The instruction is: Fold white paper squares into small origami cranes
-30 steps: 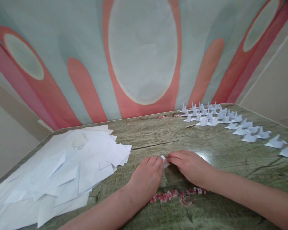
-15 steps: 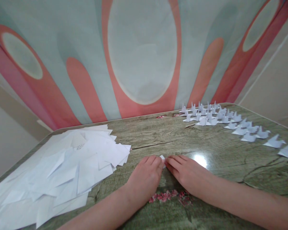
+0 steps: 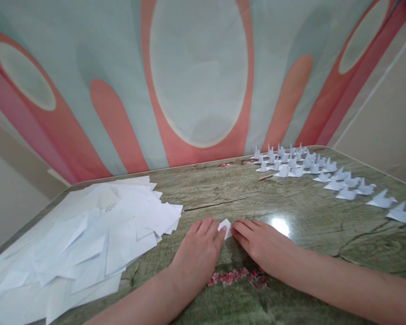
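Between two bare hands, near the middle of the tabletop [image 3: 203, 187], I can make out a small folded paper [image 3: 227, 227], white, with a corner pointing away from me. The left hand [image 3: 199, 243] lays its thumb over the left part of that piece, fingers drawn together beside it, so I read it as holding the paper down. The right hand [image 3: 257, 239] keeps a narrow shape, fingertips bunched at the paper's right edge; from my end I cannot tell whether they pinch it or only touch it. What worries me is how little of the piece is exposed: should the left thumb ease off under pressure from the right, the paper could skid or turn and leave a crease crooked. Pressing too hard on one corner could crumple it, and the folds look too small for me to catch a slip early. Just beyond the right hand a bright glare [image 3: 280, 225] lies on the wood pattern, and a pink flower print [image 3: 228, 276] shows on the near side. Over to the left spreads a loose paper pile [image 3: 88, 243], its sheets overlapping raggedly; a careless sweep of the left arm could, I judge, drag some loose. Well apart, toward the far right edge, stand many folded paper birds [image 3: 314, 169], light enough to topple if knocked.
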Motion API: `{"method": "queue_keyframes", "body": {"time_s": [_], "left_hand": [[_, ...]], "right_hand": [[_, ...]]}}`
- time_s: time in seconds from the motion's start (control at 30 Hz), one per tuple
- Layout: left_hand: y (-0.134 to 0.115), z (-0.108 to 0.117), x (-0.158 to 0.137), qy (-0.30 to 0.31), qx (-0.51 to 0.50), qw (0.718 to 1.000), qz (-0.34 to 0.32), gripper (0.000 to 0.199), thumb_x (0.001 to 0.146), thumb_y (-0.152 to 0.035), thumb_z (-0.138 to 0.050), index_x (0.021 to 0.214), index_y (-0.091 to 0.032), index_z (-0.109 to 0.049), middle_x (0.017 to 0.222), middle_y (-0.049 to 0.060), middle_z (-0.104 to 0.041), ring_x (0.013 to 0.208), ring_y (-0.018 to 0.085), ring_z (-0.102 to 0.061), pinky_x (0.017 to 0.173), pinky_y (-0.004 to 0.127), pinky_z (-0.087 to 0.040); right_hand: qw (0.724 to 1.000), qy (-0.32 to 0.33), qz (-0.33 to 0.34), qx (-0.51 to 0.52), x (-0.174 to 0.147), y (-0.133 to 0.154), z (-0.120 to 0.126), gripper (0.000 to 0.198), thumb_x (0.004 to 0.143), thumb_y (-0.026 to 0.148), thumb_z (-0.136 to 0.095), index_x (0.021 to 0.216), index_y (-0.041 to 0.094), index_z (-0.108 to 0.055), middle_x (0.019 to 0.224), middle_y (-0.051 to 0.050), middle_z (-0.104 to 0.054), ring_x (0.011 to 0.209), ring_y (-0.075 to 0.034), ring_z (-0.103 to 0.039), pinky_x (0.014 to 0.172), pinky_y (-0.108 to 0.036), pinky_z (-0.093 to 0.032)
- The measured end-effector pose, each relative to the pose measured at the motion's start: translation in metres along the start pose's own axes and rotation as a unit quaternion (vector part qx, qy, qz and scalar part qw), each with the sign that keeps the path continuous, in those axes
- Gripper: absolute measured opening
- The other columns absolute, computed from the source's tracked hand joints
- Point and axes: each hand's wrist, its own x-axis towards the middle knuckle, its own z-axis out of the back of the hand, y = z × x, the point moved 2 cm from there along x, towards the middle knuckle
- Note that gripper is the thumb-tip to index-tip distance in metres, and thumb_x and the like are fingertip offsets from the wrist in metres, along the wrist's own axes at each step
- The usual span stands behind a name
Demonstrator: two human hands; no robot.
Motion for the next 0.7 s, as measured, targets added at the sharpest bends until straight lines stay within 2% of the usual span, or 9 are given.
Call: {"method": "queue_keyframes", "body": {"time_s": [0.23, 0.4, 0.7], "left_hand": [[-0.0012, 0.0048, -0.0017, 0.000, 0.012, 1.000, 0.003, 0.035, 0.085, -0.016, -0.042, 0.120, -0.014, -0.049, 0.116, 0.011, -0.054, 0.116, 0.026, -0.041, 0.095, 0.039, -0.033], [0.0001, 0.0058, -0.0007, 0.006, 0.004, 1.000, 0.001, 0.035, 0.085, -0.015, -0.042, 0.119, -0.013, -0.050, 0.114, 0.012, -0.055, 0.115, 0.026, -0.042, 0.094, 0.039, -0.035], [0.0017, 0.0089, 0.0012, 0.017, -0.010, 1.000, -0.002, 0.034, 0.088, -0.016, -0.036, 0.118, -0.014, -0.050, 0.114, 0.012, -0.054, 0.115, 0.026, -0.042, 0.095, 0.038, -0.036]], "right_hand": [[1.000, -0.011, -0.003, 0.022, 0.0010, -0.0016, 0.0002, 0.022, 0.079, 0.007, -0.050, 0.098, 0.008, -0.060, 0.094, -0.011, -0.059, 0.086, -0.022, -0.056, 0.072, -0.035, -0.047], [0.999, -0.005, 0.007, 0.051, 0.0010, -0.0058, 0.0001, 0.023, 0.079, 0.010, -0.052, 0.101, 0.010, -0.059, 0.096, -0.011, -0.059, 0.091, -0.022, -0.055, 0.077, -0.035, -0.048], [1.000, -0.028, -0.003, 0.012, 0.0025, 0.0032, 0.0003, 0.028, 0.079, 0.008, -0.052, 0.106, 0.007, -0.057, 0.100, -0.013, -0.059, 0.091, -0.023, -0.054, 0.076, -0.036, -0.048]]}}
